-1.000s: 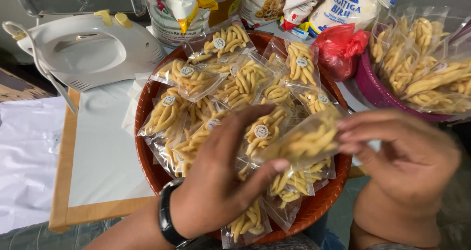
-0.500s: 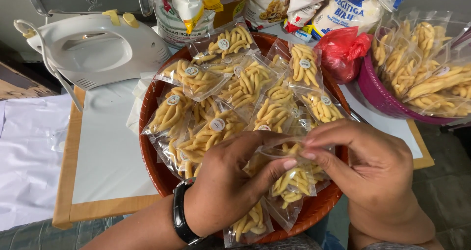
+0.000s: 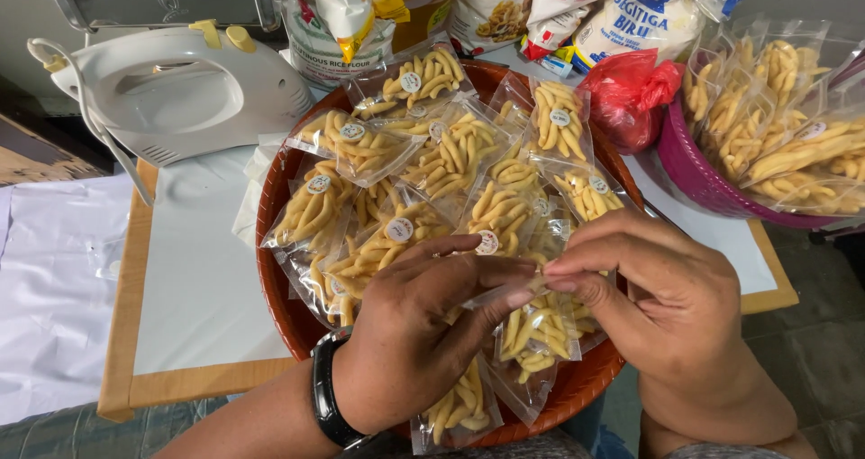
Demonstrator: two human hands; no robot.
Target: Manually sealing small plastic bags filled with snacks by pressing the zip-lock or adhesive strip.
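Over the near side of the brown tray (image 3: 286,319), the left hand (image 3: 410,342) and the right hand (image 3: 662,297) met, the fingers of both pinching the top edge of 1 clear snack packet (image 3: 532,333). I judged a clean seal needed that edge held flat and taut, with the yellow sticks shaken down. A white hand mixer (image 3: 180,90) sat left of the tray on the tabletop (image 3: 207,297).
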